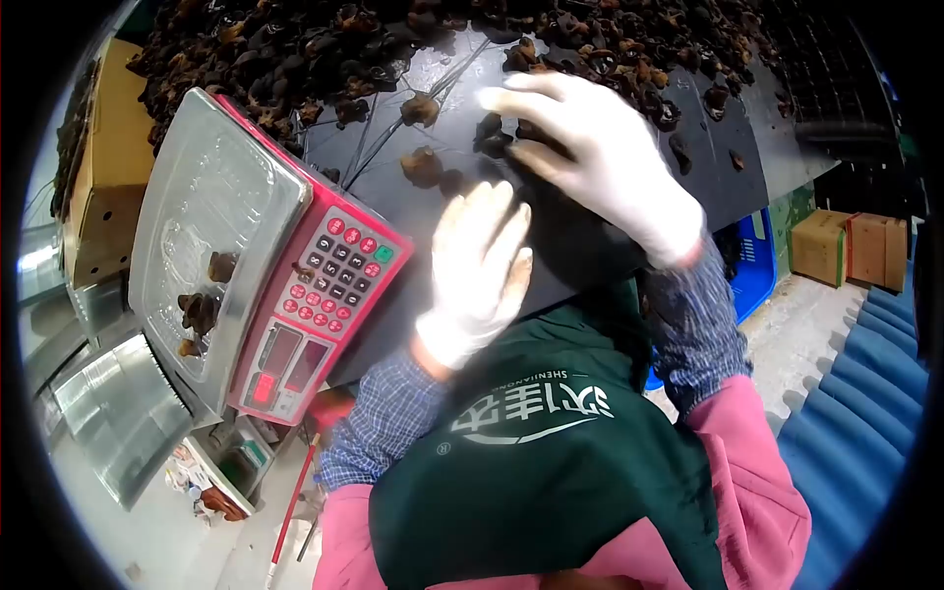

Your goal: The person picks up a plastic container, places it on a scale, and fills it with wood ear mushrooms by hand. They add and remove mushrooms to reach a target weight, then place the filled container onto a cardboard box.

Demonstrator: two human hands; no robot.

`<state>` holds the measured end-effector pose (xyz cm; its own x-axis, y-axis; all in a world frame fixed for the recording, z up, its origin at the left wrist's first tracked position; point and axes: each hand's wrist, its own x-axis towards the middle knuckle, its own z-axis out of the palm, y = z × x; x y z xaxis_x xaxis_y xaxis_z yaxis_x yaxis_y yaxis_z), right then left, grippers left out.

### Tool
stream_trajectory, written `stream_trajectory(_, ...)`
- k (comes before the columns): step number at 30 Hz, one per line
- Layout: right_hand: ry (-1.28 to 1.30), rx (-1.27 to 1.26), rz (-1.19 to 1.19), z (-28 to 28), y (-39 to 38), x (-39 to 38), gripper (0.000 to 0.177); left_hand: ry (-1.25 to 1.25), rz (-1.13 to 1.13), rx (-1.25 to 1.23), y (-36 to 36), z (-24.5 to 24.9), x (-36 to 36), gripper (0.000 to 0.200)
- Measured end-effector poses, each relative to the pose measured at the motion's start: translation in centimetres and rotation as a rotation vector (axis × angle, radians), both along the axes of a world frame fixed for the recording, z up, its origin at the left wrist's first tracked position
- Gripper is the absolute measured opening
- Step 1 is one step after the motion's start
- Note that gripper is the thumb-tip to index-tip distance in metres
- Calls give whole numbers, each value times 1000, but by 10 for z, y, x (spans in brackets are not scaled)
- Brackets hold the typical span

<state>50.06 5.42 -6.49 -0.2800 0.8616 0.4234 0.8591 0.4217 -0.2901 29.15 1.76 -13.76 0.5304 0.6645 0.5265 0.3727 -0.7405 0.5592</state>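
Observation:
My left hand [479,265], in a white glove, lies with its fingers stretched out over the dark table [379,231]. Its fingertips are near a brownish piece of wood ear mushroom [423,167]. Further right, my right hand [595,147], also gloved in white, has its thumb and fingers apart around a dark mushroom piece [492,135]. No firm grip on that piece shows. A large pile of similar dark, curled mushrooms [285,64] spreads across the far side of the table.
At left stands a pink scale [324,270] with a metal pan [211,246] bearing a few mushroom pieces. A cardboard box [108,157] is beyond it. To the right are a blue crate [755,265], small boxes [848,248] and blue corrugated sheeting [865,393].

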Motion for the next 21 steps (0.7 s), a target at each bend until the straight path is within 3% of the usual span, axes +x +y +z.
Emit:
stream_trajectory(2,13,27,84,-33,42,-23,52,-1,-32,-3,-11,8,-4,47)
stream_trajectory(4,-104,-381,103,-23,69,-48,55,9,-38,-35,-20,16,-7,48)
stream_trajectory(5,-102,-185,153,-47,75,-53,33,8,-45,-55,-21,16,-9,49)
stream_trajectory(8,36,-213,253,-57,76,-66,15,1,5,-104,-18,12,-13,46)
stream_trajectory(11,49,-120,207,-58,62,-57,14,6,40,-132,-15,15,-13,46)
stream_trajectory(12,136,-155,177,-40,53,-45,13,-89,26,-123,-14,8,-12,48)
stream_trajectory(13,208,-69,164,-17,36,-28,15,-20,43,-147,-15,16,-14,54)
stream_trajectory(15,166,-43,8,21,-2,14,22,-95,84,-143,-15,8,-14,61)
stream_trajectory(17,264,-207,-256,44,-53,55,22,-44,121,-163,-12,7,-13,76)
stream_trajectory(20,87,-461,-554,44,-128,114,20,3,111,-230,-9,3,-7,95)
stream_trajectory(21,-28,-514,-604,36,-153,130,29,0,95,-214,-7,-2,-6,100)
